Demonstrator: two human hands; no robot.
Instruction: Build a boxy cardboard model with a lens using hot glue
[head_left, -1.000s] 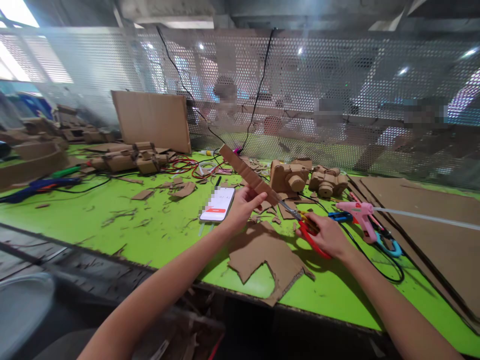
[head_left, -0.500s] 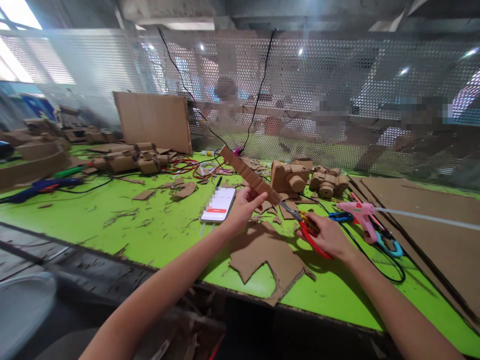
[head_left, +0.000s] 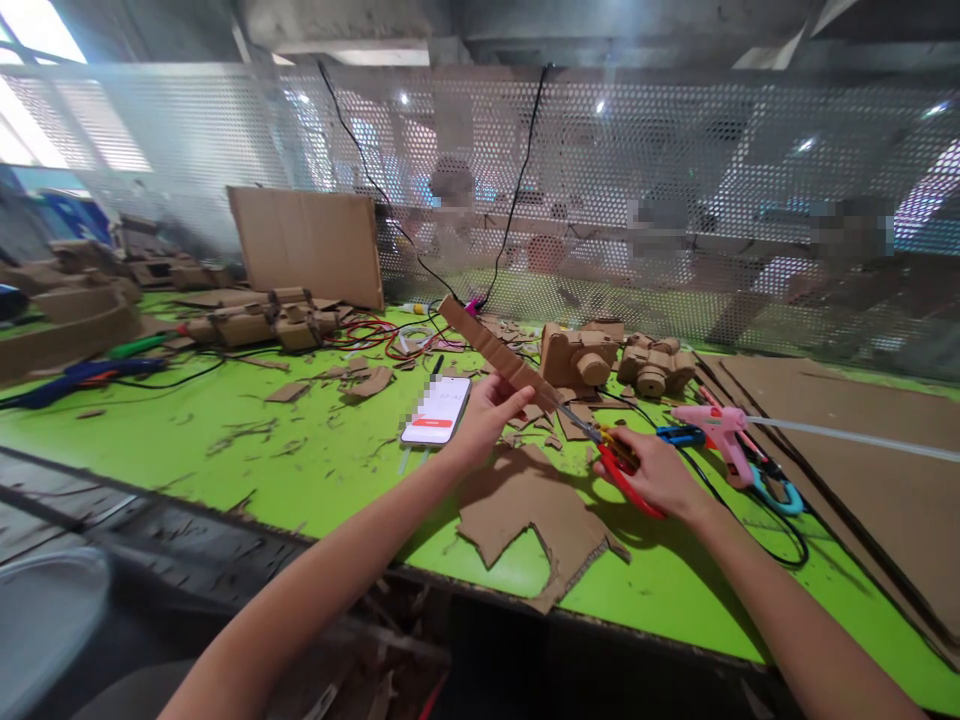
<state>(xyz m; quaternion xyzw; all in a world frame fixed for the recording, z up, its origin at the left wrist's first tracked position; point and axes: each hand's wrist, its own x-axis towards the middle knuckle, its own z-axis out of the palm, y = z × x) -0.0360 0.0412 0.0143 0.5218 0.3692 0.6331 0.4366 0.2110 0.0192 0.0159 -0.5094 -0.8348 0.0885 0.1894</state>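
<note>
My left hand pinches a long, narrow cardboard strip between thumb and fingers, tilted up to the left above the table. Red-handled scissors are in my right hand, their blades at the strip's lower right end. How far the blades are apart is too small to tell. Below both hands lies a cardboard offcut with a notched, jagged edge. Behind the scissors stand two camera-shaped cardboard models.
A phone lies left of my left hand. To the right are a pink glue gun, blue-handled scissors and a large cardboard sheet. Scraps litter the green table. A perforated metal screen rises behind, people beyond it.
Almost nothing differs. The strip and the scissors' blades have shifted very slightly; both hands keep their holds.
</note>
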